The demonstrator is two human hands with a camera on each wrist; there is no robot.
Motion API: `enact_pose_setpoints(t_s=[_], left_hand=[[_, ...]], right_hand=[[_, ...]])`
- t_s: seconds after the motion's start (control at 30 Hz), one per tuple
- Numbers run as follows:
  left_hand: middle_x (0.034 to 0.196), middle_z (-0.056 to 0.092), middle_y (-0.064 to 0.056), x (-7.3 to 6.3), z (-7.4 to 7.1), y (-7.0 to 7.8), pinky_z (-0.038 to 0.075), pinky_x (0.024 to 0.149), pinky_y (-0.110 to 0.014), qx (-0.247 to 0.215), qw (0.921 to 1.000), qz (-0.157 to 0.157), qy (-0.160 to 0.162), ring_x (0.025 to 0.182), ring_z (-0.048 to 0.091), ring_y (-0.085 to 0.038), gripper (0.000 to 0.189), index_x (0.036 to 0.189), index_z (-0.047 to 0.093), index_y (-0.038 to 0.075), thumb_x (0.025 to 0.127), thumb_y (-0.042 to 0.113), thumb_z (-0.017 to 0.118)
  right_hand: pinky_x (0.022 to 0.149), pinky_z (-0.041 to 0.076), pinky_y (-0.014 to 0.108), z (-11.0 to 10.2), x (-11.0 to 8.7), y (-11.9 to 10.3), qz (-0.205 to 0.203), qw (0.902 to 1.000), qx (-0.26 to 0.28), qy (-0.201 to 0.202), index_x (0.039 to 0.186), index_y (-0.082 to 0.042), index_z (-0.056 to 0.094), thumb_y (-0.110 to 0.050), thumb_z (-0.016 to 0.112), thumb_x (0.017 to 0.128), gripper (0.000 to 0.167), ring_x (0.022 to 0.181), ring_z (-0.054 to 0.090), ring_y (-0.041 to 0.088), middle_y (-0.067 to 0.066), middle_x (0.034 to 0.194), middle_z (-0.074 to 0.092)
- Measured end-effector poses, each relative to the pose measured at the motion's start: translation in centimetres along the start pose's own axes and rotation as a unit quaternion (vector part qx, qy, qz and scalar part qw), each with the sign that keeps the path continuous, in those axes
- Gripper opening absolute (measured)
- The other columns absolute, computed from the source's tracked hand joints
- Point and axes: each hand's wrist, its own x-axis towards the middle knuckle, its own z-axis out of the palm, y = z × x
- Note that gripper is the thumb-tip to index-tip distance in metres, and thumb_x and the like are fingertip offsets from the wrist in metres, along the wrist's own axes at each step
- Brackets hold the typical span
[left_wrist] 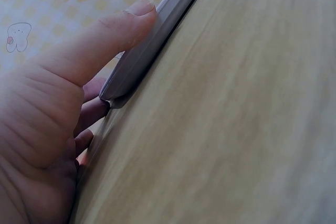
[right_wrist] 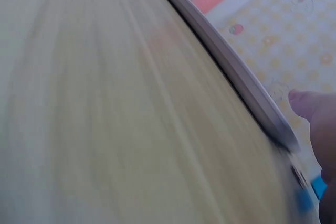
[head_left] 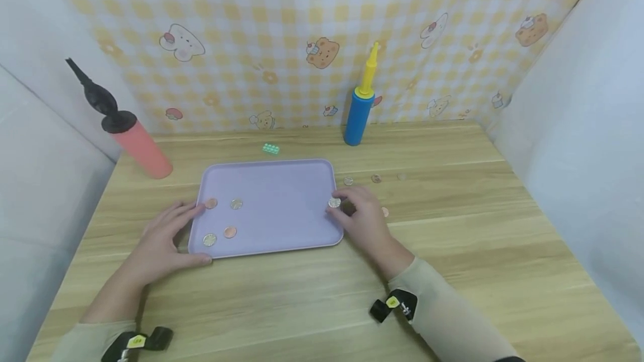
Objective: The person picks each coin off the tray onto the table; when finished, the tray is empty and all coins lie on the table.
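Note:
A lilac tray (head_left: 282, 205) lies flat on the wooden table, with several coins, copper and silver in colour, on its left part. My left hand (head_left: 163, 242) rests at the tray's near left corner, thumb laid along the front rim and fingertips over the left rim beside a copper coin (head_left: 211, 203). In the left wrist view, the thumb (left_wrist: 113, 32) touches the rim. Over the right rim, my right hand (head_left: 362, 218) pinches a silver coin (head_left: 334, 202) between thumb and fingers. The right wrist view shows only part of that hand; the coin is not visible there.
Right of the tray lie several more coins, among them a silver one (head_left: 349, 181) and a dark copper one (head_left: 376, 178). Behind the tray is a green toy brick (head_left: 270, 148). A blue and yellow hand pump (head_left: 357, 119) and a coral and black one (head_left: 143, 149) stand farther back.

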Motion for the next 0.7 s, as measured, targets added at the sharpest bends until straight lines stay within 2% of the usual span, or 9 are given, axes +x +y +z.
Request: enact_pose_setpoints(t_s=[0.1,0.37,0.7], left_hand=[[0.16,0.045,-0.029,-0.1,-0.1,0.0,0.006,0.115,-0.084,0.004,1.0,0.002,0.002,0.151,0.024,-0.061,0.11,0.158,0.051,0.008,0.065,0.035,0.103],[0.16,0.045,-0.029,0.1,-0.2,0.1,0.007,0.113,-0.086,0.012,0.9999,0.002,0.0,0.15,0.024,-0.061,0.11,0.159,0.051,0.011,0.065,0.037,0.103],[0.16,0.046,-0.029,0.1,0.0,0.2,0.008,0.113,-0.085,0.011,0.9999,0.004,-0.003,0.149,0.025,-0.062,0.109,0.158,0.051,0.01,0.066,0.036,0.103]], right_hand=[[0.096,0.055,0.042,-0.9,-0.3,0.9,0.016,0.9999,-0.001,0.002,0.116,-0.007,0.077,-0.015,0.092,0.086,0.034,0.109,0.066,0.024,0.007,0.115,0.074],[0.097,0.053,0.049,-4.6,-1.5,3.6,0.069,0.9974,-0.018,0.005,0.116,-0.006,0.075,-0.016,0.091,0.087,0.035,0.111,0.065,0.031,0.011,0.115,0.073],[0.102,0.047,0.055,-9.0,-3.4,7.3,0.1,0.993,-0.054,0.031,0.112,-0.004,0.076,-0.012,0.093,0.084,0.033,0.112,0.064,0.038,0.016,0.113,0.075]])
